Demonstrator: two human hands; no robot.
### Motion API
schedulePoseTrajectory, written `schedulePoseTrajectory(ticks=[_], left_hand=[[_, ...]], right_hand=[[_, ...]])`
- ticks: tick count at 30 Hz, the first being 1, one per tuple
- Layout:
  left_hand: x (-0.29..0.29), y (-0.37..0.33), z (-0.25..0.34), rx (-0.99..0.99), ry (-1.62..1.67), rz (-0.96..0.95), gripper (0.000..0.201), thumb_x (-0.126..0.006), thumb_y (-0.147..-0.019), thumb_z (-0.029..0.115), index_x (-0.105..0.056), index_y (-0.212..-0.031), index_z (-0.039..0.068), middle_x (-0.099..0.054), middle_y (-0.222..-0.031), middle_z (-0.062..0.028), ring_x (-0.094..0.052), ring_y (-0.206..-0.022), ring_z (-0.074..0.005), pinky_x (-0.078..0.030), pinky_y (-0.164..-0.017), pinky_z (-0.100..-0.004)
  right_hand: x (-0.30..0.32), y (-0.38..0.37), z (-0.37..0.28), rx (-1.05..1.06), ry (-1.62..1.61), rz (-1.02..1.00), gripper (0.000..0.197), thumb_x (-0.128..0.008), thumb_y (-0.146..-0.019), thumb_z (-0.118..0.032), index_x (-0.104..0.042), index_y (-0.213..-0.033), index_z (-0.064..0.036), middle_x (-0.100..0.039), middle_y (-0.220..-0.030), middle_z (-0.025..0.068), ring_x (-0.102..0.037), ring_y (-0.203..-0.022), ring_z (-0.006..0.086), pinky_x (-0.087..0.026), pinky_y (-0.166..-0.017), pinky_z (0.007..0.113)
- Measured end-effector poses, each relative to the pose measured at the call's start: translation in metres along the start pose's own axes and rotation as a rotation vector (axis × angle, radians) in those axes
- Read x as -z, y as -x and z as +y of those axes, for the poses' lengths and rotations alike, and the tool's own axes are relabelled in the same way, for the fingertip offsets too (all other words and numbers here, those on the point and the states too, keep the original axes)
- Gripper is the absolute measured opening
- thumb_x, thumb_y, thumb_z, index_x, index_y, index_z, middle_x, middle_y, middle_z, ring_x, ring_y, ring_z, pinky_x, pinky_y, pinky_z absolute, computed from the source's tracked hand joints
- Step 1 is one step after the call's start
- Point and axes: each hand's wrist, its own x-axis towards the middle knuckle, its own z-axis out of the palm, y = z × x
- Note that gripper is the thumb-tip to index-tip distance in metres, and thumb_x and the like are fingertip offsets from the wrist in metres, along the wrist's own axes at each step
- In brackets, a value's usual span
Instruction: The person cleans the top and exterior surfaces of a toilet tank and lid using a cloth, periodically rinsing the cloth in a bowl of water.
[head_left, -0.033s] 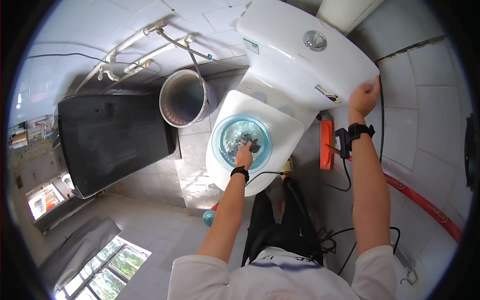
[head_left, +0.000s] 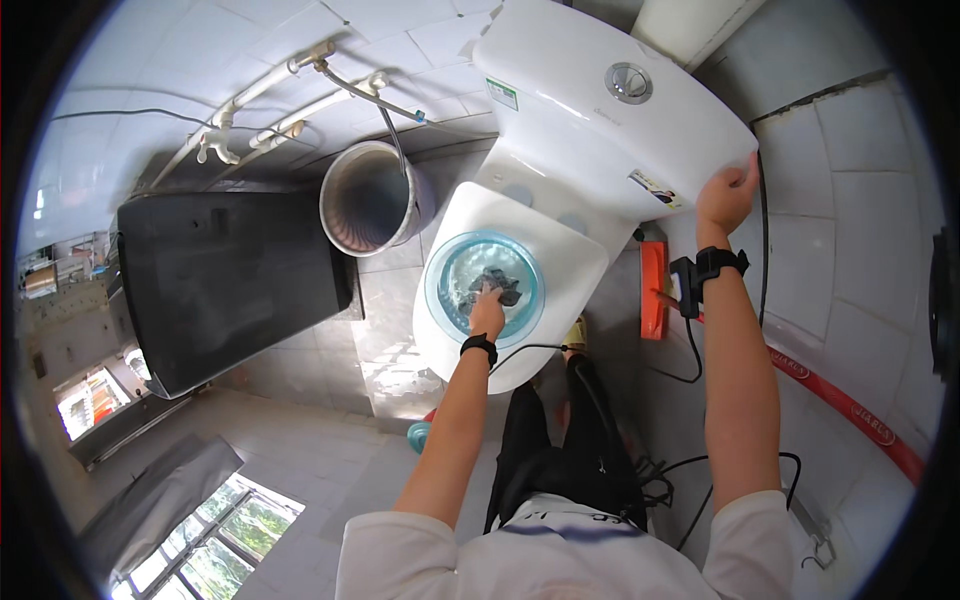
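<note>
A light blue basin (head_left: 536, 290) of water stands on the white toilet lid (head_left: 572, 250). My left hand (head_left: 487, 312) reaches into it from the near side, fingers closed on a wet dark grey cloth (head_left: 497, 280). Part of the cloth lies in the rippling, whitish water, and the fingertips are partly hidden in its folds. Farther right, my right hand (head_left: 727, 203) is at the right end of the white toilet tank (head_left: 610, 115), its fingers bent round the corner. Black bands circle both my wrists.
Left of the toilet stands a light-coloured bucket (head_left: 332, 215) with a hose hanging into it, beside a large black cabinet-like box (head_left: 235, 285). Pipes with a tap (head_left: 217, 145) run along the wall. An orange dustpan-like object (head_left: 653, 290) and red hose (head_left: 850, 405) are on the right.
The grey cloth and the water around it have shifted slightly under my left hand. My right hand stays in the same place on the tank.
</note>
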Motion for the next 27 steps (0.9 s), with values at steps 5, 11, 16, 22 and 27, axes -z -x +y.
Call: schedulePoseTrajectory(ticks=[5, 11, 16, 22, 27], left_hand=[[0.066, 0.019, 0.011, -0.148, 0.168, 0.133, 0.026, -0.042, -0.083, 0.008, -0.061, -0.099, 0.001, -0.061, -0.094, -0.0244, -0.057, -0.090, -0.0406, -0.046, -0.077, -0.0430], [0.183, 0.062, 0.057, -0.307, 0.190, 0.232, 0.022, -0.048, -0.080, 0.002, -0.061, -0.098, -0.002, -0.065, -0.080, -0.0149, -0.064, -0.074, -0.0216, -0.047, -0.067, -0.0296], [0.265, 0.079, 0.144, -0.433, 0.502, 0.261, 0.017, -0.051, -0.083, 0.003, -0.061, -0.096, -0.004, -0.061, -0.067, -0.0060, -0.053, -0.061, -0.0084, -0.043, -0.057, -0.0242], [0.284, 0.042, 0.261, -0.617, 0.329, 0.439, 0.021, -0.054, -0.083, 0.007, -0.061, -0.102, -0.001, -0.061, -0.067, -0.0097, -0.057, -0.060, -0.0123, -0.046, -0.057, -0.0272], [0.215, -0.031, 0.283, -0.919, 0.074, 0.733, 0.033, -0.052, -0.078, 0.006, -0.061, -0.109, 0.001, -0.056, -0.114, -0.0269, -0.059, -0.102, -0.0343, -0.047, -0.085, -0.0352]], right_hand=[[0.004, 0.001, -0.009, -0.067, 0.026, -0.059, 0.043, -0.038, -0.086, -0.017, -0.047, -0.128, -0.0191, -0.063, -0.103, 0.0182, -0.061, -0.089, 0.0375, -0.049, -0.077, 0.044], [-0.003, -0.001, 0.002, 0.001, -0.036, -0.015, 0.041, -0.038, -0.088, -0.022, -0.045, -0.129, -0.0203, -0.063, -0.102, 0.0200, -0.061, -0.089, 0.0374, -0.048, -0.078, 0.043], [0.006, 0.004, -0.009, -0.061, -0.068, -0.067, 0.041, -0.038, -0.089, -0.018, -0.046, -0.129, -0.0172, -0.059, -0.112, 0.0172, -0.059, -0.094, 0.0354, -0.048, -0.080, 0.041], [0.009, 0.004, -0.007, -0.022, -0.159, -0.090, 0.040, -0.039, -0.089, -0.010, -0.045, -0.129, -0.0080, -0.054, -0.121, 0.0169, -0.056, -0.105, 0.0340, -0.047, -0.086, 0.038], [0.005, 0.007, -0.019, 0.002, -0.189, -0.094, 0.040, -0.039, -0.089, -0.009, -0.044, -0.128, -0.0068, -0.053, -0.123, 0.0179, -0.054, -0.107, 0.0344, -0.047, -0.087, 0.037]])
